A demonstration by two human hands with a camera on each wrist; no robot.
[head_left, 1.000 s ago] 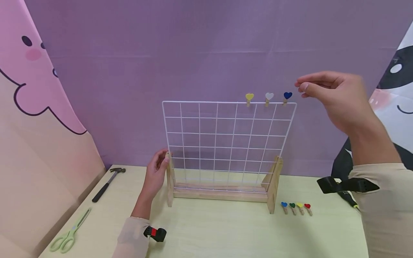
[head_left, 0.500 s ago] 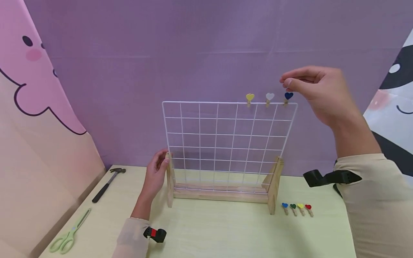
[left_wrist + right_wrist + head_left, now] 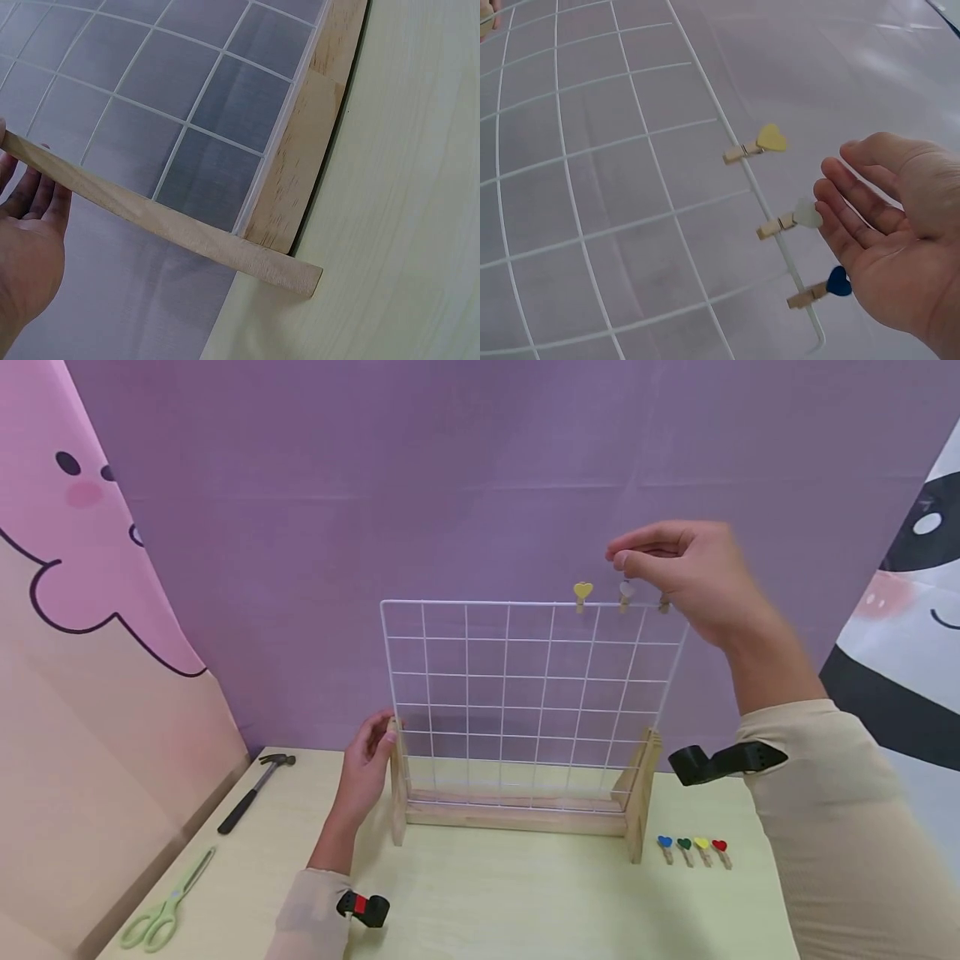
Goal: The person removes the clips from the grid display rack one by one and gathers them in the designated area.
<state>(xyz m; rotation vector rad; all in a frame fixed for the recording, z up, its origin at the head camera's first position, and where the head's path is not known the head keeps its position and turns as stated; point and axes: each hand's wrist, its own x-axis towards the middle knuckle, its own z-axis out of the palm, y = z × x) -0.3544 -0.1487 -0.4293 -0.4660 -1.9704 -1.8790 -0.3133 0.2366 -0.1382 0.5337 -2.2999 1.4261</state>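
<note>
A white wire grid [image 3: 487,672] stands upright in a wooden stand [image 3: 517,817]. Along its top bar sit three small clothespins with hearts: a yellow-heart clothespin [image 3: 771,139], a white-heart clothespin [image 3: 806,215] and a blue-heart clothespin [image 3: 838,282]. My left hand [image 3: 363,770] grips the top of the stand's left leg [image 3: 142,204], fingers behind it. My right hand [image 3: 686,578] hovers over the bar by the white heart, holding nothing, its fingers loosely bent. In the head view it covers the blue heart.
Several more heart clothespins [image 3: 703,846] lie in a row on the table, right of the stand. At the left lie a hammer [image 3: 251,797] and green scissors [image 3: 168,910]. A purple cloth backdrop [image 3: 480,477] hangs behind, close to the grid.
My right hand has moved left along the grid's top, from right of the blue heart to above the white one. The left hand keeps its grip on the stand.
</note>
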